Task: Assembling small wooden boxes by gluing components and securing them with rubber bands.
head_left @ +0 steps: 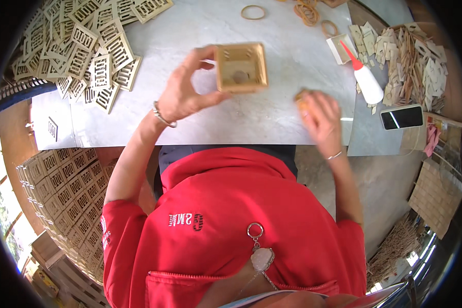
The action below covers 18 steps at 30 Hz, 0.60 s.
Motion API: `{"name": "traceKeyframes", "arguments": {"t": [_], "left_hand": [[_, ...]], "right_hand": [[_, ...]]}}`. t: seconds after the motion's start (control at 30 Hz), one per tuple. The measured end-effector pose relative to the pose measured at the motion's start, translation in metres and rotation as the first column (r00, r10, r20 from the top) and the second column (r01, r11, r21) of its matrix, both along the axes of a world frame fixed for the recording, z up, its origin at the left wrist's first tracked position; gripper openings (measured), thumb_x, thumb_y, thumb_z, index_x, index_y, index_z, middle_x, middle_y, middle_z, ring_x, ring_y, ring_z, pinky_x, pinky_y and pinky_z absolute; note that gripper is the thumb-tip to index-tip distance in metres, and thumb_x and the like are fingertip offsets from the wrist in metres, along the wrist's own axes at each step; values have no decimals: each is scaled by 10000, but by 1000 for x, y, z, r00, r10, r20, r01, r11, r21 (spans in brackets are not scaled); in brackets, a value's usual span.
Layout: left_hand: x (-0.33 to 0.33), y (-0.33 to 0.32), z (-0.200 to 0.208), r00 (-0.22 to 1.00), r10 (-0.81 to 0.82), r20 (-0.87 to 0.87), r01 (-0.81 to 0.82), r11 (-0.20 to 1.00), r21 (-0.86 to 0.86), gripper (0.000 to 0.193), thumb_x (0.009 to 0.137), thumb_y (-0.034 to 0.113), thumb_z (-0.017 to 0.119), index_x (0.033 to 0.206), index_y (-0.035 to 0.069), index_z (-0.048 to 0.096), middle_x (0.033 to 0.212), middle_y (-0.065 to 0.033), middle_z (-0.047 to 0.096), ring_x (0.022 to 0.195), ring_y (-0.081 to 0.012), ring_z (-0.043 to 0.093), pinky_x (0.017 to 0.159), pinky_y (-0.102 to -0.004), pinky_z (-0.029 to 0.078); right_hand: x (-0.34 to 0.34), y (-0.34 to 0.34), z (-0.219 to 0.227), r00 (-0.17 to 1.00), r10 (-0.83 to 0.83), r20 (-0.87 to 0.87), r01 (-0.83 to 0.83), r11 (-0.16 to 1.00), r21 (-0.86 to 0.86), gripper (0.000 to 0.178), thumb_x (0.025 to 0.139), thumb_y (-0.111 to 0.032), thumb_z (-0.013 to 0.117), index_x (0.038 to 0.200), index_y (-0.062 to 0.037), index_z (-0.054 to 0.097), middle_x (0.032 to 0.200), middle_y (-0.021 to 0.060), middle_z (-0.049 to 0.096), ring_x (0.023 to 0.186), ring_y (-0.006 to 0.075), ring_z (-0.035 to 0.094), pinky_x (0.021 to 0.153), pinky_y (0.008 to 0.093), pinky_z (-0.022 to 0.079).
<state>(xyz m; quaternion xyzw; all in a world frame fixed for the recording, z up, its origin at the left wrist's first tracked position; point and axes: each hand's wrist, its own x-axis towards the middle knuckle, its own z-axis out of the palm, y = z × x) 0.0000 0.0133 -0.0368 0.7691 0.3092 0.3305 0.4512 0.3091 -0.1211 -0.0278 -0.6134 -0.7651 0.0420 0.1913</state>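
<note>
My left hand [182,92] grips a small square wooden box [264,69] by its left side, thumb at the near edge and fingers at the far corner. The box is held over the pale marble-patterned table [200,25], its open side facing up. Inside, a few small marks or holes show near the far wall. To the right, my right hand [323,117] is above the table, apart from the box. Its fingers are closed around a small orange-brown thing [300,97], blurred and mostly covered by the fingers.
Slotted wooden panels [79,56] lie heaped at the far left. Rubber bands [308,13] lie at the back. On the right are a white bottle with a red nozzle [368,86], a small white box [339,51], wood pieces [416,61] and a phone [403,118]. Stacked slotted pieces [69,190] stand lower left.
</note>
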Motion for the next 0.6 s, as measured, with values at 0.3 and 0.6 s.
{"name": "traceKeyframes", "arguments": {"t": [0.3,0.6], "left_hand": [[-34,9,31,942,302,147,-275,944,-182,753,705,139,792,1294,-62,369,1223,-146,510,1117,-230,531,985,-372,424],[-75,-35,3,885,445,135,-419,889,-182,755,701,133,790,1304,-32,367,1216,-121,503,1117,-219,518,974,-372,418]], "right_hand": [[-107,83,-60,965,260,-26,-256,959,119,244,767,-94,584,1008,-75,618,1109,90,606,1155,296,502,977,489,371],[-116,22,-25,955,280,-95,-271,958,100,380,787,-78,591,1160,-5,580,1190,128,579,1187,313,486,1010,503,346]]}}
